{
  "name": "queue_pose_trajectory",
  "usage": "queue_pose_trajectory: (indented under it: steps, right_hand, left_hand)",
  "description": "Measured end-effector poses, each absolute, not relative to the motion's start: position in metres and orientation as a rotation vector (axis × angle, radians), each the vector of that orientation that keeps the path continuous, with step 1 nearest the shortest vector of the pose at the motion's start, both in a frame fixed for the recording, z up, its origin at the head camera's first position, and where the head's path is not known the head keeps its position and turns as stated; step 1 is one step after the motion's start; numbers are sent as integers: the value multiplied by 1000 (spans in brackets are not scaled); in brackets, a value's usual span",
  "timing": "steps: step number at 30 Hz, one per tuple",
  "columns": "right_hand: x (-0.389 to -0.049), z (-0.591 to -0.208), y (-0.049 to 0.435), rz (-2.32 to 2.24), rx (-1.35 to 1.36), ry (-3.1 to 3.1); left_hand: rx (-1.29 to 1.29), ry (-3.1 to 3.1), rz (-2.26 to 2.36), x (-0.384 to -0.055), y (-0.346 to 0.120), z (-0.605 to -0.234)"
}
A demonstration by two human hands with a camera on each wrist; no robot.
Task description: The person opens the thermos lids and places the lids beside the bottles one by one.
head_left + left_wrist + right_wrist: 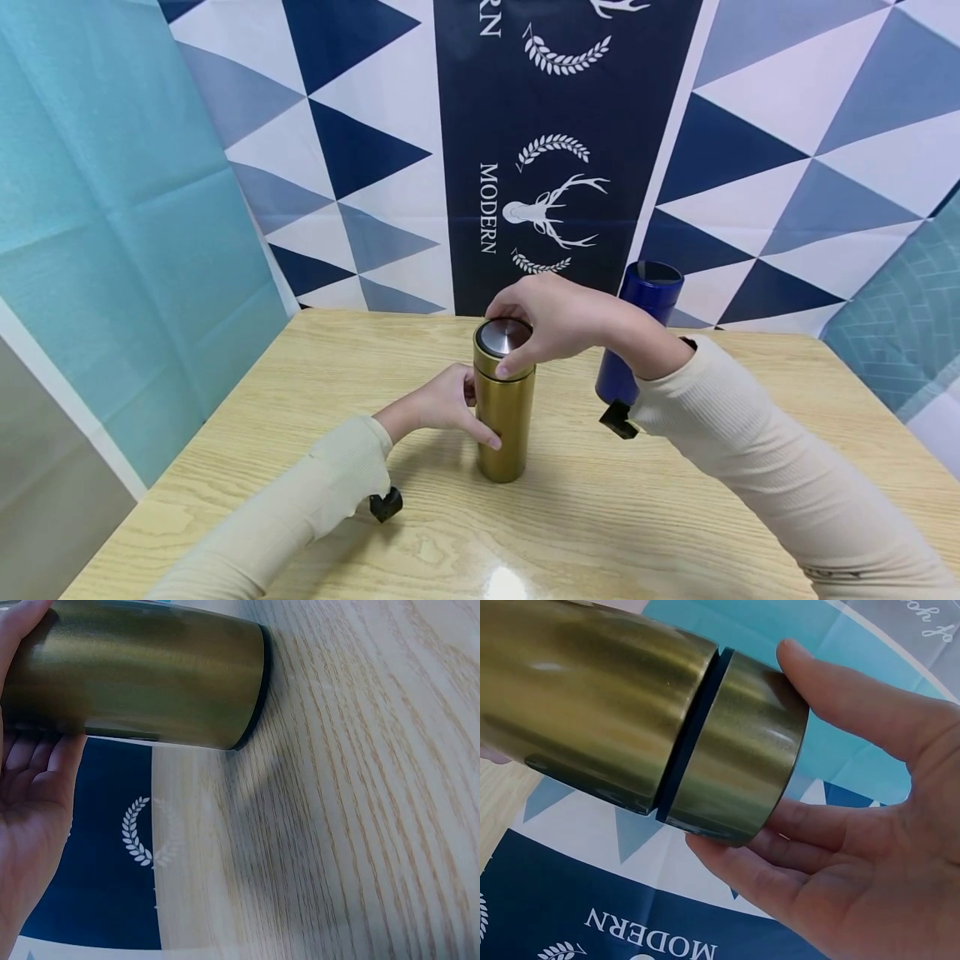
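A gold vacuum flask [512, 421] stands upright on the wooden table. Around the lower part of its body my left hand [448, 403] is wrapped, thumb across the near side and fingers behind. From above and the right, my right hand [557, 315] holds the flask's lid [742, 742], thumb on one side and fingers on the other. The lid has a shiny silver disc on top and sits on the body, with a dark ring between the two. In the left wrist view, the flask's black base edge [259, 690] is right at the tabletop.
A dark blue tumbler [617, 382], its top looking open, stands behind my right forearm. Light wood grain covers the table [600, 517]. A patterned cloth [375, 192] hangs along the back edge, and a turquoise sheet [135, 208] is on the left.
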State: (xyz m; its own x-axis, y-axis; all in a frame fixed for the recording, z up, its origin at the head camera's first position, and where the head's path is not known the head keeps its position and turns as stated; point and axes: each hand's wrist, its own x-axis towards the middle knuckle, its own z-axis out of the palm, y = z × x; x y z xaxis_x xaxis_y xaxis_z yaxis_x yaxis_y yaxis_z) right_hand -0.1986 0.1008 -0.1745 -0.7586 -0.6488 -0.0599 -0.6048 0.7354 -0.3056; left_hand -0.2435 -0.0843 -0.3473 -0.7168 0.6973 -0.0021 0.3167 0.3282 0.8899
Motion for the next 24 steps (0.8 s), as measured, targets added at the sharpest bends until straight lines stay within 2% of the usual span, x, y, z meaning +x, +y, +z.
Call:
queue_pose_trajectory:
  steps: [24]
  right_hand:
    - [-203, -167, 102, -266, -1185, 2685]
  left_hand:
    - [882, 2215, 1354, -243, -84, -347]
